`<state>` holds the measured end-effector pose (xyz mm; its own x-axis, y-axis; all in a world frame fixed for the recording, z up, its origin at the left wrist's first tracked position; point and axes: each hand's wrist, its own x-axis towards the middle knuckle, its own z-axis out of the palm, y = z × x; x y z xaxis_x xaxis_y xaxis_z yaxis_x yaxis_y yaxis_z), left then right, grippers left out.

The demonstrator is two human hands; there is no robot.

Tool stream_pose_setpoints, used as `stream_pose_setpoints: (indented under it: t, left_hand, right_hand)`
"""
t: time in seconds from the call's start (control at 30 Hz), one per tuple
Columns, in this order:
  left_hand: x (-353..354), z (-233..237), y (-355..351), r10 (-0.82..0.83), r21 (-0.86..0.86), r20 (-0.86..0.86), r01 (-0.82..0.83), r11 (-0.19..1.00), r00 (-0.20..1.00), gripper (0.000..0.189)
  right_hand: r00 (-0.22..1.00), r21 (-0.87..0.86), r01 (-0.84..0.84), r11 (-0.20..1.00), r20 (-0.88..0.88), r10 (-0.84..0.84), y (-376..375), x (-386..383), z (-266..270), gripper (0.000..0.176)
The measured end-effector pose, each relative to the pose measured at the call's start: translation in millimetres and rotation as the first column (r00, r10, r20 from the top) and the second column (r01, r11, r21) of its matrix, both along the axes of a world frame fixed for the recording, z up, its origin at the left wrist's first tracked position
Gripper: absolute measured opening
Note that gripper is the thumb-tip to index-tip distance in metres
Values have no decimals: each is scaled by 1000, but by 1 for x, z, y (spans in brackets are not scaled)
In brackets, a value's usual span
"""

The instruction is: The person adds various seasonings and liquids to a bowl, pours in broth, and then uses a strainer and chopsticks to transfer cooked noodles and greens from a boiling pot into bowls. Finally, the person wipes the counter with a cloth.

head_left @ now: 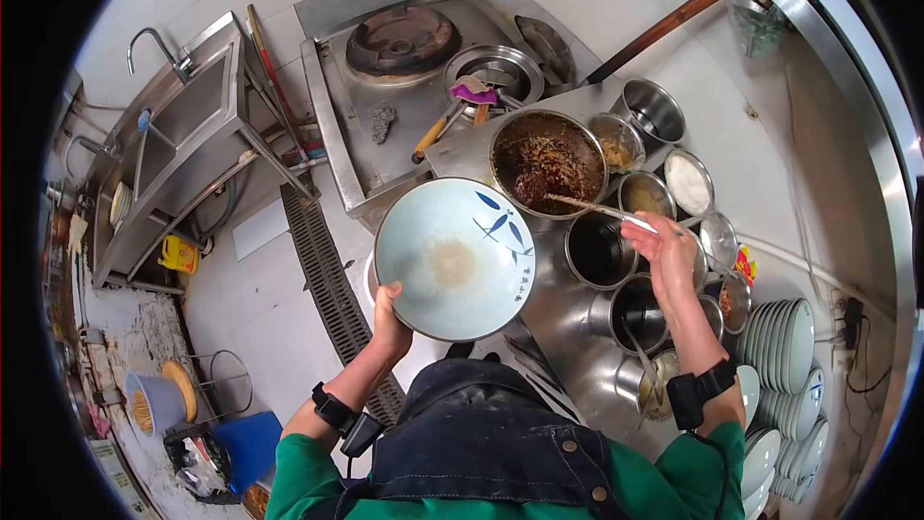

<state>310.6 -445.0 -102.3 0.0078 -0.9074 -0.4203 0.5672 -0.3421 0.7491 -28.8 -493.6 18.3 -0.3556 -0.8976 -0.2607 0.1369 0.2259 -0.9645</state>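
My left hand [390,321] grips the near left rim of a large pale blue bowl [452,289], its thumb over the edge. Blue leaf shapes and small characters mark the bowl's inside, and a brownish patch lies at its bottom. My right hand [662,248] is closed on the handle of a long spoon [602,210]. The far end of the spoon reaches into a steel pot [500,169] of dark red, oily sauce with seeds, where its tip is hidden. The bowl is held to the left of this pot, near its lower rim.
Steel pots of dark liquid [599,248], a bowl of white powder [686,183] and other seasonings stand around my right hand. Stacked bowls [784,342] are at the lower right. A stove [402,41] lies ahead, a steel sink [192,106] at the left.
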Motion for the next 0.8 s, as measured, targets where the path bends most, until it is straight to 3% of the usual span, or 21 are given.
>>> stream_pose_setpoints:
  t: [0.17, 0.23, 0.27, 0.3, 0.33, 0.43, 0.47, 0.5, 0.53, 0.57, 0.63, 0.7, 0.73, 0.8]
  left_hand:
    - [6, -6, -3, -7, -13, -36, 7, 1000, 999, 54]
    - [8, -8, -3, -31, 9, -70, 32, 999, 997, 51]
    - [7, -6, -4, -26, 22, -87, 28, 999, 996, 42]
    - [8, -8, -5, -15, 33, -82, 18, 999, 997, 42]
    - [11, -13, -7, -27, 49, -106, 32, 998, 994, 41]
    - [15, -23, -10, -29, 83, -132, 40, 996, 991, 38]
    - [16, -24, -9, -12, 90, -134, 25, 996, 991, 43]
    - [15, -24, -9, -7, 95, -137, 21, 995, 991, 48]
    - [14, -19, -8, 14, 89, -111, -4, 996, 994, 49]
    - [13, -16, -8, 22, 76, -92, -15, 997, 996, 50]
    - [16, -38, -11, 28, 6, -85, -28, 1000, 996, 51]
    - [20, -50, -12, 30, 8, -125, -30, 1000, 992, 53]
    - [17, -32, -10, -6, 27, -118, 9, 1000, 993, 45]
    - [20, -34, -8, 7, 68, -116, 1, 998, 993, 48]
  right_hand:
    - [995, -104, -19, 994, -104, 8, 27, 25, 41, 28]
    - [970, -151, -138, 979, -222, 103, 58, 47, 38, 27]
    - [893, -452, -421, 787, -358, 272, 72, 50, 9, 13]
    - [493, -319, -749, 581, -854, 167, 77, 57, 8, 14]
    - [248, -212, -906, 368, -967, 54, 83, 60, -7, 17]
    - [278, -181, -868, 462, -949, 149, 94, 65, -19, 16]
    - [617, -292, -666, 686, -732, 288, 95, 65, -20, 16]
    - [877, -271, -396, 878, -394, 274, 98, 66, -16, 18]
    - [980, -141, -172, 975, -124, 155, 91, 62, -5, 25]
    - [997, -51, -75, 996, 13, 76, 80, 51, 3, 30]
    - [970, -33, 39, 999, 242, -29, 60, 23, -20, 35]
    - [924, -30, 49, 998, 382, -34, 40, 14, -39, 38]
    - [915, -19, 62, 998, 400, -49, 31, 15, -43, 40]
    - [898, -36, 22, 999, 440, -4, 16, 17, -56, 46]
